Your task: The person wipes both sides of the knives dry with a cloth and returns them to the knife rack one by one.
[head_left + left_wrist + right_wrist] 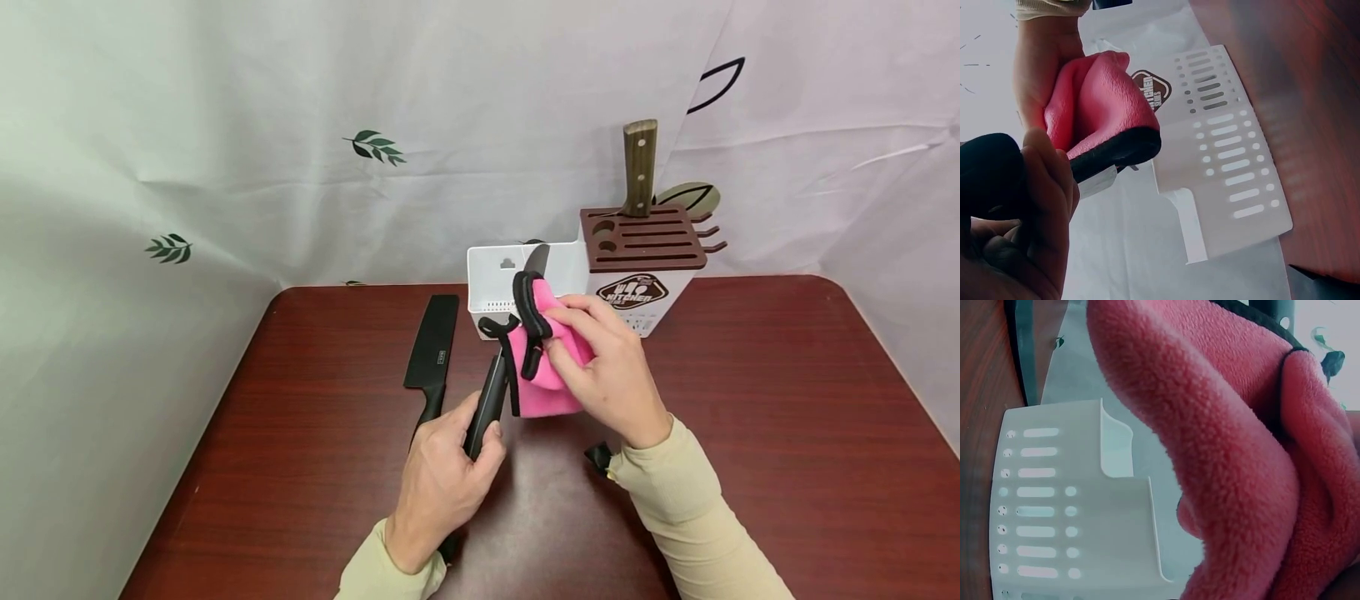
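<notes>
My left hand (446,471) grips the black handle of a kitchen knife (489,404), its blade angled up and away. In my right hand (611,358) is a folded pink cloth (543,396) with black edging, pinched between thumb and fingers around the blade. The blade's tip shows above the cloth, while its middle is hidden by the folds. Fuzzy pink pile of the cloth fills much of the right wrist view. From the left wrist view, the cloth lies just beyond the left hand (1029,219).
A white knife block (652,304) with a brown slotted top stands at the back, holding a wooden-handled knife (640,171). Its open white side compartment (487,275) is behind the cloth. Left of it lies a black cleaver (433,346). A small black object (597,457) is by the right sleeve.
</notes>
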A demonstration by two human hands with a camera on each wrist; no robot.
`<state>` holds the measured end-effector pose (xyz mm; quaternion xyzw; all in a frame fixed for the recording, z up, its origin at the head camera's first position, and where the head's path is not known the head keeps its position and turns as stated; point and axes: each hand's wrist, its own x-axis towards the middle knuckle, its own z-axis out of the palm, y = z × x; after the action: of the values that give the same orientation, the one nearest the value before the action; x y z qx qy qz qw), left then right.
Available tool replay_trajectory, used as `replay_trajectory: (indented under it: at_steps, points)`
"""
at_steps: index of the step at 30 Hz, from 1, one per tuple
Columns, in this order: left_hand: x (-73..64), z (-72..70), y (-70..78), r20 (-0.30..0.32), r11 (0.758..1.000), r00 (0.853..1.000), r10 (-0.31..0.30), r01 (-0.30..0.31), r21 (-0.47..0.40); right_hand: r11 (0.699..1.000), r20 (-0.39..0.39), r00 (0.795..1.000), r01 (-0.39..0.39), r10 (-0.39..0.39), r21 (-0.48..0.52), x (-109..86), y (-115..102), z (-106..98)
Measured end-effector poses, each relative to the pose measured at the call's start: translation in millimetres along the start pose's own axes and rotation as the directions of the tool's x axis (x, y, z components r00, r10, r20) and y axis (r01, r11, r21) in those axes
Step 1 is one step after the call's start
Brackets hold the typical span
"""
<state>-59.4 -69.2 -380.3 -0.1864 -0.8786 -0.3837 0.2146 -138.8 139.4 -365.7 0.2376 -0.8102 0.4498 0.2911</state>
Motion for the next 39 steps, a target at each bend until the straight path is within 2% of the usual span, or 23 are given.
replay_trajectory:
  at_steps: [7,14,24,29,35,39]
  points:
    - [-0.4,-0.1,-0.1,0.019,1.0,1.0,0.016,-0.016,-0.006,1.0,-0.078,0.997,0.001,0.0,0.012,1.0,-0.2,0.3]
    - [-0.2,-1.4,-1.6,0.026,0.999,0.998,0.05,-0.05,0.001,0.999,-0.122,0.992,-0.014,0.018,0.032,2.8,-0.1,-0.1]
    - [-0.4,-1.5,0.0,0.016,0.996,0.996,0.091,-0.091,-0.002,0.998,-0.206,0.977,-0.068,0.062,-0.019,2.8,1.6,0.0]
    - [-1.4,-1.7,-0.3,0.014,0.995,0.995,0.098,-0.098,-0.012,0.997,-0.244,0.967,-0.082,0.079,-0.005,3.6,3.7,1.9]
    - [-1.2,-1.9,-0.1,0.016,0.994,0.994,0.112,-0.112,-0.018,0.994,-0.264,0.958,-0.107,0.11,0.027,4.8,4.8,2.1]
    - [-1.1,-1.9,0.2,0.016,0.993,0.993,0.119,-0.118,-0.012,0.993,-0.255,0.96,-0.117,0.119,0.021,5.1,5.1,1.6]
